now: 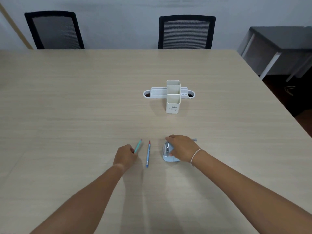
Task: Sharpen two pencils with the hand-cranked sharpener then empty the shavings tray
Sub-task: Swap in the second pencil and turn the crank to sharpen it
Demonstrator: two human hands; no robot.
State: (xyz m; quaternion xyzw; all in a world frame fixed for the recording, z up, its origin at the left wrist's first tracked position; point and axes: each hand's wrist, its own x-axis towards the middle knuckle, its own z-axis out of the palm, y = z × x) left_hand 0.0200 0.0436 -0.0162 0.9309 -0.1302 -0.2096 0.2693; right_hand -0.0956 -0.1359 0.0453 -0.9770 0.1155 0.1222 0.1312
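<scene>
A light blue hand-cranked sharpener (167, 152) stands on the wooden table (84, 98) near the front. My right hand (182, 147) rests over its top and right side, gripping it; a bit of the crank handle (194, 139) sticks out behind the hand. My left hand (125, 155) is closed around the lower end of a teal pencil (138, 145), whose tip points away from me. A blue pencil (148, 153) lies flat between the two hands, tip pointing away, touched by neither hand.
A white desk organiser (173, 96) with upright compartments stands farther back at the middle of the table. Two black mesh chairs (185, 32) are at the far edge. A dark side table (278, 46) is beyond the right edge.
</scene>
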